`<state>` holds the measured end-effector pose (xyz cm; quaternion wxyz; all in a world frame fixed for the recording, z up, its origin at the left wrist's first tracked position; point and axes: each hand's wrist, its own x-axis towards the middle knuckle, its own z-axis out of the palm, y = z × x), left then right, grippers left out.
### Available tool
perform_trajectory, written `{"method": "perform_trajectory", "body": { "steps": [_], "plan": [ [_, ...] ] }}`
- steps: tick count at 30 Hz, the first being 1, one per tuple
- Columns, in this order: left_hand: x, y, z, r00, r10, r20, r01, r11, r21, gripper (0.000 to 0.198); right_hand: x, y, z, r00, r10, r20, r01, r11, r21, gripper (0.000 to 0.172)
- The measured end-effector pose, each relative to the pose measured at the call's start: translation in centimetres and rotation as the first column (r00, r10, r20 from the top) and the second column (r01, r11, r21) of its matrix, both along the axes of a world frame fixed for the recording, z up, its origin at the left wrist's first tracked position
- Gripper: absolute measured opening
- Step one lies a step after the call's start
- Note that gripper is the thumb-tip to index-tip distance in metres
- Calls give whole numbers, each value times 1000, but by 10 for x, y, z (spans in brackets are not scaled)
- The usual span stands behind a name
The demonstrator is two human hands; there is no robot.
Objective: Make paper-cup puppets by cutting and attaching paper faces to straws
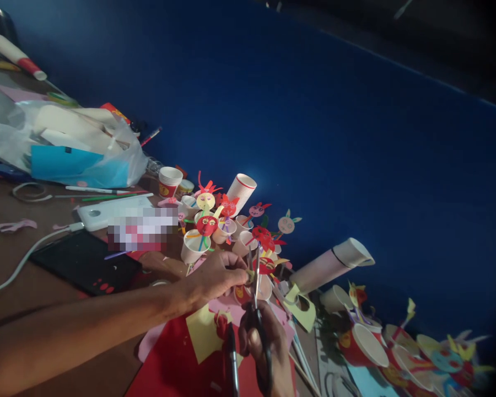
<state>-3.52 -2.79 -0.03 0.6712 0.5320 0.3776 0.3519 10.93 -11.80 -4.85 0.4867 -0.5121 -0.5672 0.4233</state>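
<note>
My left hand (215, 275) reaches across the table with its fingers pinched on a small yellowish scrap of paper (250, 274). My right hand (264, 342) grips black-handled scissors (257, 309), blades pointing up and meeting that scrap. Just behind stand several white paper cups with red and yellow paper figures on sticks (223, 220). Under my hands lie a red sheet (169, 364) and a yellow paper piece (202, 331).
A blue wall (334, 138) rises right behind the table. A black tablet (86, 262), a white device with a cable (111, 212), a plastic bag of paper rolls (74, 143), a stack of cups (242, 190) and a white roll (330, 264) lie around. More decorated cups (364, 344) sit at right.
</note>
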Motion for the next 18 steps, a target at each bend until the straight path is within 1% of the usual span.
{"method": "perform_trajectory", "body": {
  "steps": [4,9,14,18],
  "plan": [
    [-3,0,3,1000,-14,3,14,1000,-14,10,4,0,0,1000,20,9,-20,1000,2,50],
    [-6,4,3,998,-57,-29,57,998,21,9,11,0,-4,998,64,0,-64,996,-58,52],
    [-8,7,3,995,-87,-48,88,995,35,11,14,-1,0,996,90,0,-90,993,-78,52],
    [-10,7,4,995,-100,-29,101,994,41,9,13,-3,2,994,103,-41,-106,991,-78,52]
  ]
}}
